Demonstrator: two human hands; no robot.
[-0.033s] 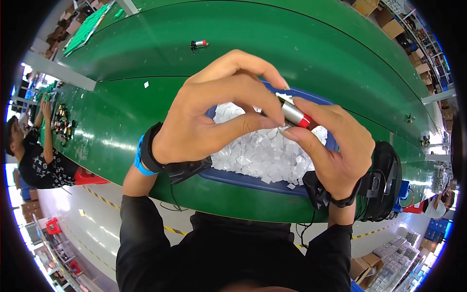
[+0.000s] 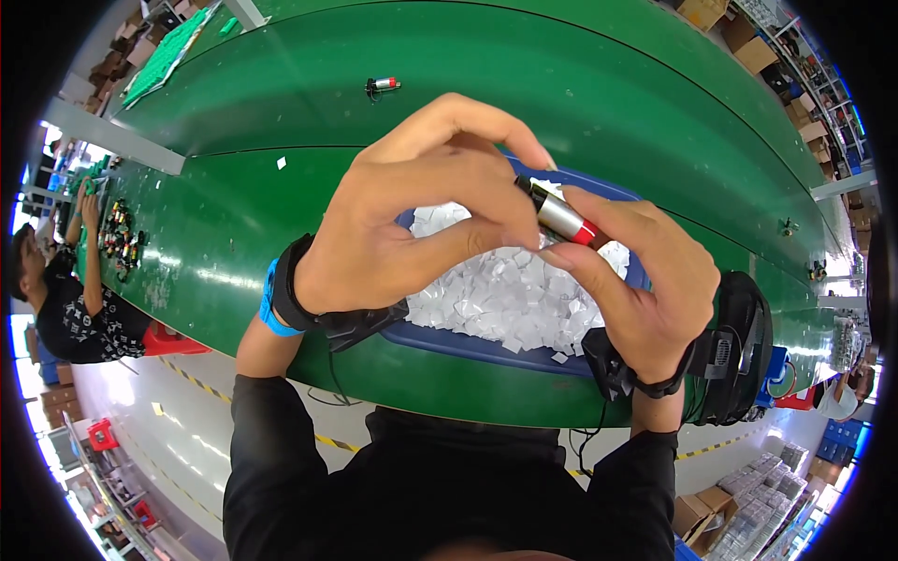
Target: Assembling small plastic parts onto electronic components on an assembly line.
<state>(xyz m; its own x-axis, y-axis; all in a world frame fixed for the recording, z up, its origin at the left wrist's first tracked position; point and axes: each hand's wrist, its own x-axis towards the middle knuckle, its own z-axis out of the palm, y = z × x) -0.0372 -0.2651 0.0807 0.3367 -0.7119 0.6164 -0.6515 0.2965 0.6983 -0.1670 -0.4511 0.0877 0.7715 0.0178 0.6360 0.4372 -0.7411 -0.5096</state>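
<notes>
Over a blue tray (image 2: 486, 357) of small white paper-like pieces (image 2: 496, 299), my right hand (image 2: 645, 271) pinches a small cylindrical battery (image 2: 559, 217) between thumb and fingers. Its body is silver, with a red band toward my right hand and a black end toward my left. My left hand (image 2: 402, 215) is curled, with thumb and index fingertips brought together against the battery's left side. Whatever lies between those fingertips is hidden. A similar silver and red battery (image 2: 385, 84) with black wires lies farther back on the green table.
A black bag (image 2: 739, 351) stands on the table (image 2: 224, 224) to the right of the tray. At the left, another person (image 2: 79, 299) sits by a cluster of batteries (image 2: 122, 238). Black cables hang from both my wrists at the table's front edge.
My left index finger has shifted slightly left along the battery, and more of its black end shows. The right hand's grip looks the same.
</notes>
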